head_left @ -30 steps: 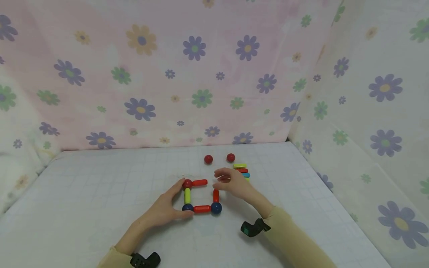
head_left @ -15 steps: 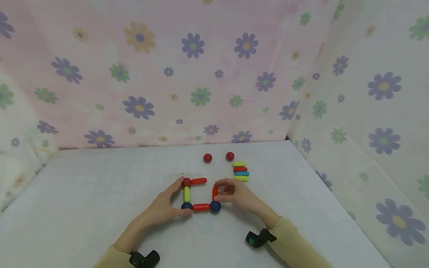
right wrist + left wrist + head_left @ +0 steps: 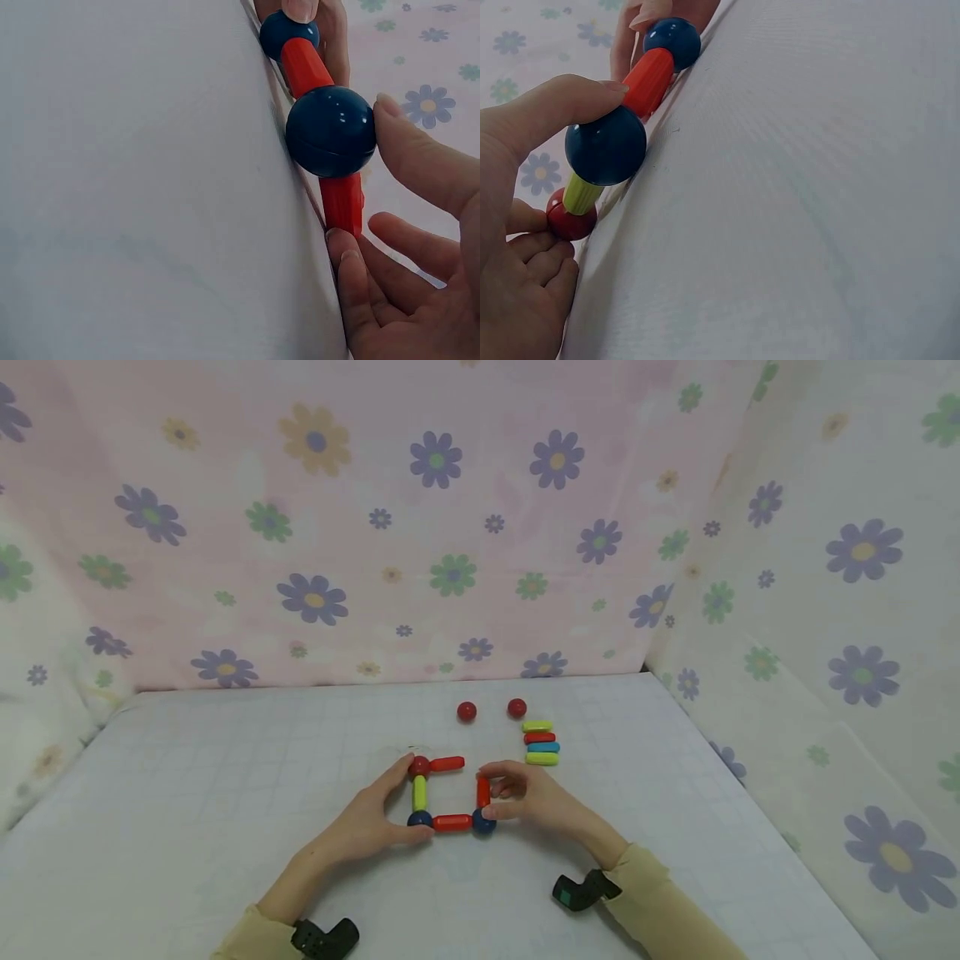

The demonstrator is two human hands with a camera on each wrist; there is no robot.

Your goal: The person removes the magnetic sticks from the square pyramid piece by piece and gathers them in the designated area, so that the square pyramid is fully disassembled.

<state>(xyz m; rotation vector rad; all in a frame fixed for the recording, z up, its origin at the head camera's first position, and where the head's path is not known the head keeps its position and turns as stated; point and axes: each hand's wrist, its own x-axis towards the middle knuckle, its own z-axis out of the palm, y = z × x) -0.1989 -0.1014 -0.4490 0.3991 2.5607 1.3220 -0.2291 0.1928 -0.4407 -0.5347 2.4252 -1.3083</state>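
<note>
Sticks and balls of a building toy form a three-sided frame with an extra red stick (image 3: 447,764) at the far left corner. A red ball (image 3: 419,766), a yellow-green stick (image 3: 420,794) and a blue ball (image 3: 606,146) make its left side. My left hand (image 3: 367,814) grips that side, thumb on the blue ball, fingers against the red one. A red stick (image 3: 452,822) leads to the second blue ball (image 3: 331,131). From there another red stick (image 3: 343,204) points away. My right hand (image 3: 540,797) pinches this right side, thumb at the ball, fingertips at the stick's far end.
Two loose red balls, a left one (image 3: 467,711) and a right one (image 3: 517,708), lie farther back. Right of them several sticks lie in a row, a blue stick (image 3: 543,747) among them. A flowered cloth (image 3: 360,552) hangs behind the white table (image 3: 187,802).
My right hand has come down and nearer, from beyond the end of the right red stick onto it and its blue ball. The row of sticks is uncovered. My left hand keeps its place.
</note>
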